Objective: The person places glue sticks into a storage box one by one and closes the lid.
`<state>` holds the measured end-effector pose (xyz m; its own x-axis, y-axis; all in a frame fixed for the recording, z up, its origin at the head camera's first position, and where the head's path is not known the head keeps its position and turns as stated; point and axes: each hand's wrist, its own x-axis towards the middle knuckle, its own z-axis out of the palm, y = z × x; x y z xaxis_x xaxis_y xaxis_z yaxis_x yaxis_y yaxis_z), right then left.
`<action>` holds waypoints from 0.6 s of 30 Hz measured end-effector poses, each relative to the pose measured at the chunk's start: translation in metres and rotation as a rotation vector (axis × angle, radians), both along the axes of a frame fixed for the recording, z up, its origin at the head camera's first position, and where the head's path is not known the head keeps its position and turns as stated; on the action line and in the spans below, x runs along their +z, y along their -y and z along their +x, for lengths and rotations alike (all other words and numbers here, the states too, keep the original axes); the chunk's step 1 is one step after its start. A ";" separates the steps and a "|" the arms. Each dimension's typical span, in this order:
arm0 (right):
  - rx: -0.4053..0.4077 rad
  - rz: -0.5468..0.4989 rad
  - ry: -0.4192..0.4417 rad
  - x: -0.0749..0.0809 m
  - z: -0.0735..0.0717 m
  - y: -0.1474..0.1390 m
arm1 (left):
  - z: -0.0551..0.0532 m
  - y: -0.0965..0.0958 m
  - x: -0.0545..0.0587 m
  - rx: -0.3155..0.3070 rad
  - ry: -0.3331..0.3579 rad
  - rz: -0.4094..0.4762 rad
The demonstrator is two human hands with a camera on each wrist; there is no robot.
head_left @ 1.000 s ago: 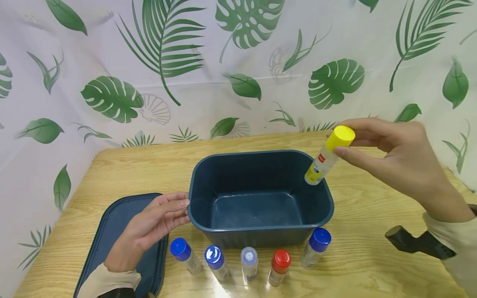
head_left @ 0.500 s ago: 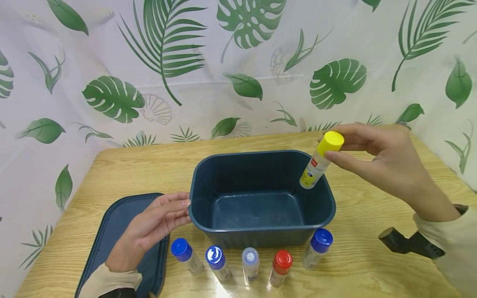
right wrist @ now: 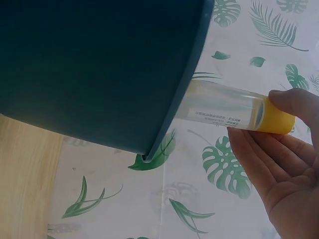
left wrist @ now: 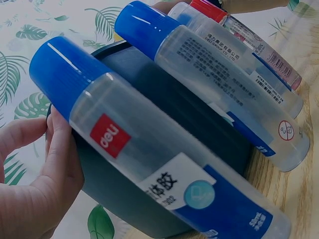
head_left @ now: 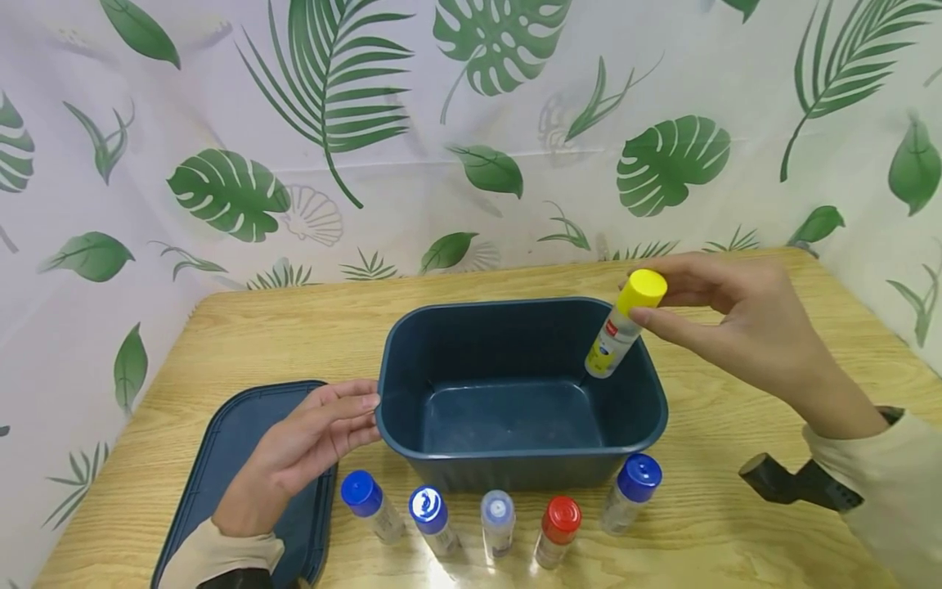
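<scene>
My right hand pinches the yellow cap of a clear liquid glue bottle between thumb and fingers. The bottle leans with its base lower left, inside the right end of a dark blue plastic bin. In the right wrist view the bin's wall hides the lower part of the glue bottle. At the bin's left end, the fingertips of my left hand touch the outside of the rim. The bin's floor shows bare.
Several glue bottles stand in a row before the bin: blue-capped ones, one with a pale cap and one red-capped. A dark blue lid lies under my left forearm. Leaf-patterned cloth backs the wooden table.
My right hand has moved left and slightly down, bringing the yellow-capped glue bottle further over the bin's inside. The left hand stays at the rim.
</scene>
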<state>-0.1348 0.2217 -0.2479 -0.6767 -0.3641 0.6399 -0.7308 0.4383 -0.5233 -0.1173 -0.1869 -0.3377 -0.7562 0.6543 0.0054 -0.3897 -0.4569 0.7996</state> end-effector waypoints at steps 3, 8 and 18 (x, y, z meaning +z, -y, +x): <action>0.003 -0.007 0.004 -0.002 -0.001 0.001 | 0.000 0.000 0.000 -0.005 0.001 0.008; 0.017 0.006 0.001 -0.004 -0.004 0.003 | 0.000 0.000 -0.001 -0.002 0.004 0.011; -0.003 0.065 0.020 -0.008 -0.008 0.008 | 0.000 0.001 0.000 0.008 0.007 0.004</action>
<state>-0.1425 0.2134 -0.2560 -0.6905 -0.4025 0.6010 -0.7188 0.4745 -0.5081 -0.1176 -0.1875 -0.3380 -0.7614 0.6483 0.0027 -0.3919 -0.4635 0.7947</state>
